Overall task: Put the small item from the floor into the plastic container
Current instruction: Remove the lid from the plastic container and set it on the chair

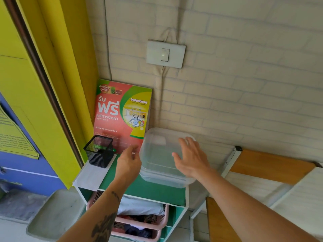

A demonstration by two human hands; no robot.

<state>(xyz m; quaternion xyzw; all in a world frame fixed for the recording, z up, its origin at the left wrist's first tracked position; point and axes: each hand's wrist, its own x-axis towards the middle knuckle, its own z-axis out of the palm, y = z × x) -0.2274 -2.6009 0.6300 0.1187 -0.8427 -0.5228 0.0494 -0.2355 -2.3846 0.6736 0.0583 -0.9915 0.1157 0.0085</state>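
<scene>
From my remote seat I saw both hands raised over a small shelf unit [180, 198] set against a pale brick-patterned wall [244, 95]. The plastic container [157, 154], clear and square with rounded corners, sat on the green top of that unit, at its right side and close to the wall. My right hand [191, 158] was spread, fingers apart and palm down, lying over the right part of the container; I could not tell whether it pressed on a lid or only hovered. My left hand [129, 159] was just beside the container's left edge, its thumb and fingers drawn together in a pinch, and something tiny and pale seemed to be caught between the tips, though it was too small for me to make out, so I could not say for sure where the small item was. A black mesh pen holder [99, 151] stood on the left of the top, well clear of the container, and a red and green laundry leaflet [122, 116] leaned against the wall behind both. Below the top, pink baskets [153, 222] filled with cloth sat in the unit's compartments. A light switch [165, 54] was fixed on the wall above.
</scene>
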